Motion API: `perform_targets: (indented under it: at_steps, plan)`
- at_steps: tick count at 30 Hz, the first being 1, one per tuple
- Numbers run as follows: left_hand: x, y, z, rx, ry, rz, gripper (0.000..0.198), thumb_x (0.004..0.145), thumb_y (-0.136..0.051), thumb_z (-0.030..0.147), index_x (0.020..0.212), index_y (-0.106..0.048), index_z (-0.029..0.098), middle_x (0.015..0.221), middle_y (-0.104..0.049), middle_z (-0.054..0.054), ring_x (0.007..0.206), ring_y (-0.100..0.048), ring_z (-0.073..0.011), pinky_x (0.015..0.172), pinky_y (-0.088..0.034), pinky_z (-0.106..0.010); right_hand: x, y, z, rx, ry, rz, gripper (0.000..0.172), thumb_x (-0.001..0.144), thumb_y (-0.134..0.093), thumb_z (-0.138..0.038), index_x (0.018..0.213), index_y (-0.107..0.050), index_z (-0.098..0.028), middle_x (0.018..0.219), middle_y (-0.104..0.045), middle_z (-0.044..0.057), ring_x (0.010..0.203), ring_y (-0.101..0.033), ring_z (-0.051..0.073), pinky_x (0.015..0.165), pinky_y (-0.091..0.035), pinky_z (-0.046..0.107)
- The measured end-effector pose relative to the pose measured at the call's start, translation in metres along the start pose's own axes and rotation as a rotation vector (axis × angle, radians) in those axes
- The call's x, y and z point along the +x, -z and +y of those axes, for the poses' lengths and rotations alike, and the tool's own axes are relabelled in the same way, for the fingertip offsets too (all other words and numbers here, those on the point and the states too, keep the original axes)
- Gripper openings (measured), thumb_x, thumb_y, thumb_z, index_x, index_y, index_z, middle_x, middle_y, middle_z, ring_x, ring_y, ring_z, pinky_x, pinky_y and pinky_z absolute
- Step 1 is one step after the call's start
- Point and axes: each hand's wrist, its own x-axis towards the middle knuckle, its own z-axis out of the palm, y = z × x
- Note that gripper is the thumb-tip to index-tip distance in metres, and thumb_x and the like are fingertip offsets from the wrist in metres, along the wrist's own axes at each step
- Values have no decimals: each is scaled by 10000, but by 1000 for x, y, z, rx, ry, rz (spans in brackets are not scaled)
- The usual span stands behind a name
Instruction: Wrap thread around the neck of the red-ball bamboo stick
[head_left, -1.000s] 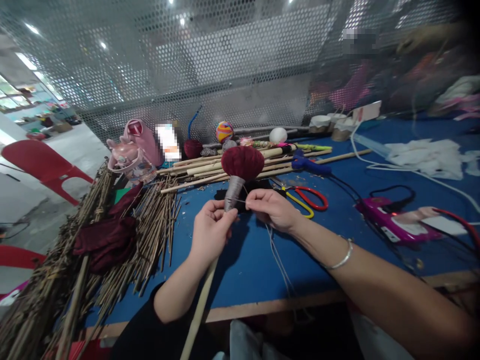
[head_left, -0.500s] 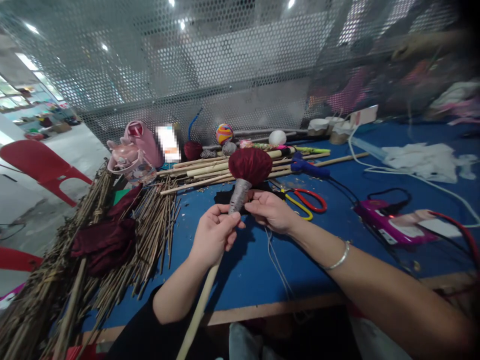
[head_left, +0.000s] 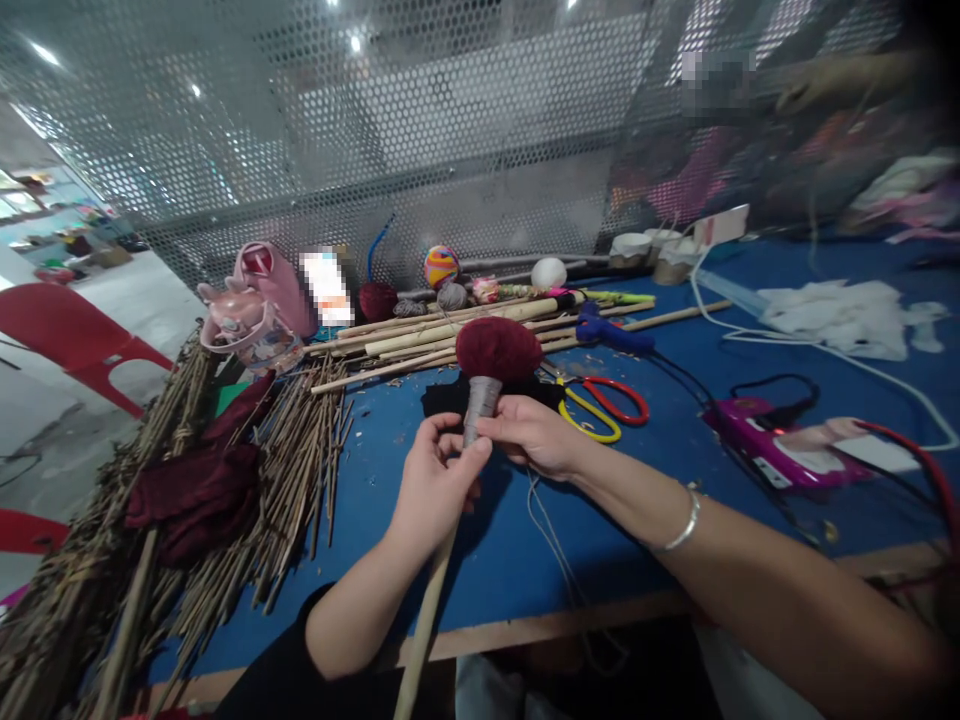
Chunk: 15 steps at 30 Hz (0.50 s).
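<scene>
Gripping the pale stick [head_left: 426,625] with the left hand [head_left: 431,490]: thumb across the near side, fingers curled round it, so basically closed on it at the bottom end of the grey thread wrap [head_left: 484,398]. The right hand [head_left: 536,437] has its thumb right up at the wrap with the fingers bunched in close under it, but I honestly can't tell if they're nipping thread or just pressing.

Clock centred on the hands, 12 being away from the person: left forearm comes up from 7, right one reaches in from 4, back of the hand up, bracelet [head_left: 682,520] on that wrist. The stick tilts, lower end towards 7, and its dark red bundle [head_left: 499,348] sits at 12, just past the fingers. Loose thread [head_left: 551,545] trails down at 5. Scissors [head_left: 641,408] with red and yellow handles lie at 2, and a heap of thin twigs [head_left: 289,480] is over at 9.
</scene>
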Motion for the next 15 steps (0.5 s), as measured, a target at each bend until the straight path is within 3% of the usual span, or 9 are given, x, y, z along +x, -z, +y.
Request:
perform_targets:
  at_steps: [2, 6, 9, 15]
  plan:
    - [-1, -1, 1, 15, -67, 26, 450, 670, -666, 414, 998, -458, 187, 599, -508, 76, 340, -419, -34, 288, -299, -138, 1, -5, -2, -20, 15, -7, 315, 714, -642, -409, 773, -506, -131, 418, -300, -109, 319, -164, 13, 315, -77, 190]
    - [0, 3, 9, -120, -63, -4, 357, 726, -611, 415, 956, -486, 172, 644, -561, 39, 330, -362, -12, 282, -255, -128, -2, -8, -9, -47, 101, 4, 313, 713, -647, -407, 782, -511, -133, 476, -396, -80, 356, -223, 11, 334, -109, 179]
    - [3, 8, 14, -230, -76, -10, 309, 742, -597, 405, 914, -480, 178, 662, -555, 40, 329, -319, 0, 278, -237, -119, -6, -5, -9, -82, 138, 13, 272, 726, -639, -383, 738, -526, -136, 447, -342, -93, 358, -201, 15, 341, -99, 177]
    - [1, 8, 18, -317, 12, -113, 286, 740, -598, 403, 855, -478, 170, 655, -519, 46, 338, -279, 10, 276, -204, -104, -12, -4, -9, 52, 167, -49, 228, 719, -642, -348, 730, -558, -137, 437, -337, -89, 358, -185, 19, 347, -118, 178]
